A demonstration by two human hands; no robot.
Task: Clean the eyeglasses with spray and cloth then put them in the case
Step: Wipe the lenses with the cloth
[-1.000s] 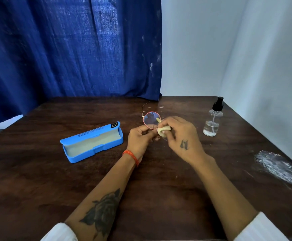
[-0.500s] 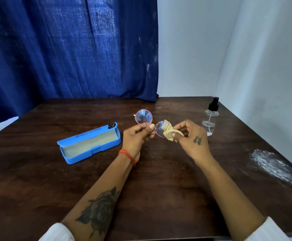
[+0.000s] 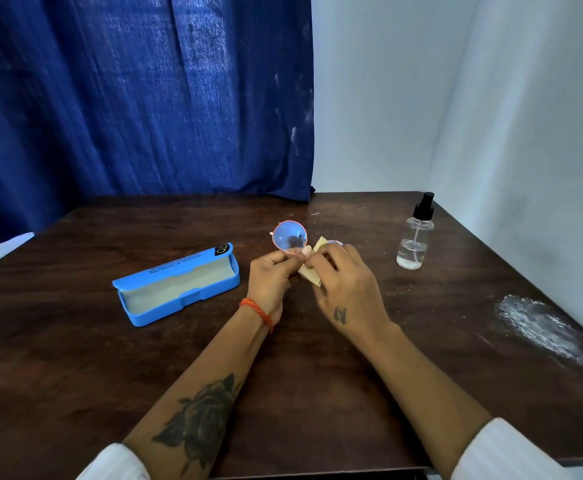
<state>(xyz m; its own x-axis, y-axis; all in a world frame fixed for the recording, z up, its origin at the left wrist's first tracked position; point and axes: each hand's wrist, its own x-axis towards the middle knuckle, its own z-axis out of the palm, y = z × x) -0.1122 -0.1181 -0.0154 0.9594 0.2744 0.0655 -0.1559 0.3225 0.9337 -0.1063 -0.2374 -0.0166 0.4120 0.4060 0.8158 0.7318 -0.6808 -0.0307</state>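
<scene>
My left hand point(image 3: 271, 275) pinches the round pink-rimmed eyeglasses point(image 3: 289, 236) near the bridge, above the middle of the table. One bluish lens stands free above my fingers. My right hand point(image 3: 347, 289) presses a small beige cloth point(image 3: 310, 275) against the other lens, which is mostly hidden behind the cloth and fingers. The blue case point(image 3: 175, 284) lies open to the left, its pale lining facing up. A clear spray bottle point(image 3: 415, 237) with a black nozzle stands upright to the right.
The dark wooden table point(image 3: 75, 358) carries a white powdery smear point(image 3: 539, 327) near its right edge. A blue curtain point(image 3: 137, 98) hangs behind the table. White walls close in at the back and right.
The right hand with the cloth has moved back in over the second lens, covering it. The left hand keeps the same hold on the glasses.
</scene>
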